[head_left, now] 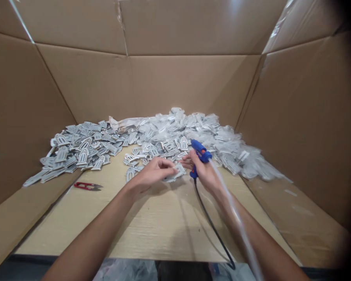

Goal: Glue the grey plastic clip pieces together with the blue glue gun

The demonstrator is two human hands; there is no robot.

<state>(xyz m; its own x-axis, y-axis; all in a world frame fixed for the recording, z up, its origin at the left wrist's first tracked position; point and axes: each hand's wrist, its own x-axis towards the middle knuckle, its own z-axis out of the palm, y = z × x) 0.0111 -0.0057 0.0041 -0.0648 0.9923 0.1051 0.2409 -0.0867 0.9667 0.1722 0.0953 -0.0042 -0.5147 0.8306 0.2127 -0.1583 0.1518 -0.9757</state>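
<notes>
My left hand (156,171) is closed, its thumb and fingers pinching a small flat grey piece (177,171) just over the table. In my right hand (203,169) is a blue hot glue gun (200,150) with some orange parts, its nozzle pointing up and to the left. A long clear glue stick (228,195) runs out of its back along my forearm, and a black cord (204,208) hangs from its handle. My right fingertips reach towards the grey piece; I cannot tell whether they touch it. Several loose grey arch-shaped pieces (152,150) lie just beyond my hands.
A heap of grey arch-shaped pieces (84,144) lies at the left, and a larger heap of clear-bagged pieces (193,125) stretches across the back and right. Red thread snips (87,186) lie on the wooden table (152,234). Cardboard walls (193,82) stand on three sides.
</notes>
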